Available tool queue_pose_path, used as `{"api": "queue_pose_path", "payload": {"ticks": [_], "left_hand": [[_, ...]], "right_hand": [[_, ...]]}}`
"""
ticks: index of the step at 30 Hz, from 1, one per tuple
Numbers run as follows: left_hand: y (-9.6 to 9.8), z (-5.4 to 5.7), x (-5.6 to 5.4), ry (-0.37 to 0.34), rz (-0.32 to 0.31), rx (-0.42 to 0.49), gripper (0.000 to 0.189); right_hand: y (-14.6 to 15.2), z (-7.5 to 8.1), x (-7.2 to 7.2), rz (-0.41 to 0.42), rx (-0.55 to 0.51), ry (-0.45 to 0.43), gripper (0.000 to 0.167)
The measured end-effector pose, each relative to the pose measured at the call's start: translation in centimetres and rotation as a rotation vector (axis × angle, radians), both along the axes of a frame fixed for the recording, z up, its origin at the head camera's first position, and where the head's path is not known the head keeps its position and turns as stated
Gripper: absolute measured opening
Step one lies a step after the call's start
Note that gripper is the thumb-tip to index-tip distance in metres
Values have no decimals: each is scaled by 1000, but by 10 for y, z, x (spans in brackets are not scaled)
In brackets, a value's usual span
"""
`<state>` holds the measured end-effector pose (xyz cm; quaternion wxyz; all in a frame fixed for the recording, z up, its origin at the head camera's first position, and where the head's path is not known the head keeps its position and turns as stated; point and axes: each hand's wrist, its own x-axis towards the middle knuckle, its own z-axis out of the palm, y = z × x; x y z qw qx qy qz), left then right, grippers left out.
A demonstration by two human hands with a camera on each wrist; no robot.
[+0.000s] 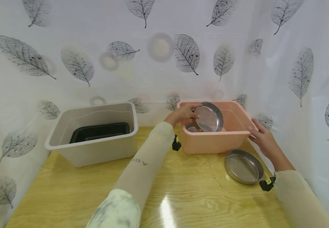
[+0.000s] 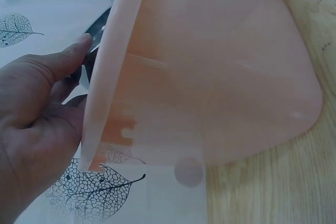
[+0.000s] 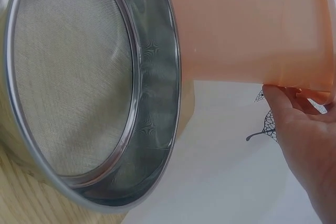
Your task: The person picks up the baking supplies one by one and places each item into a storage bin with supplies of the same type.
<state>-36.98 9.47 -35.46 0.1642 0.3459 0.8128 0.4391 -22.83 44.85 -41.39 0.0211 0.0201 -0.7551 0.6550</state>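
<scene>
My left hand (image 1: 183, 114) pinches the rim of a round metal sieve (image 1: 210, 117), which stands tilted up on edge within the mouth of a pink plastic bin (image 1: 212, 144). In the left wrist view the bin's wall hides most of this sieve. Another round metal piece (image 1: 191, 127) shows partly behind it inside the bin. At the bin's right end, my right hand (image 1: 262, 139) grips the rim with thumb and fingers. Below that hand, a second sieve (image 3: 73, 77) lies on the table, its fine mesh facing up in the right wrist view.
A beige bin (image 1: 104, 150) stands to the left on the wooden table (image 1: 76, 190), with a black tray (image 1: 101, 131) inside it. A white curtain (image 1: 96, 19) with leaf prints hangs behind and along both sides.
</scene>
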Motion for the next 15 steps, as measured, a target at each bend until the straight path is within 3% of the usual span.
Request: {"api": "queue_pose_path", "payload": {"ticks": [9,15], "left_hand": [[12,-2,-2,37,29,-55,64],[18,-3,0,57,60,-72,61]], "right_hand": [[-3,3,0,0,7,-12,74],[-3,4,1,-15,67,-26,75]]}}
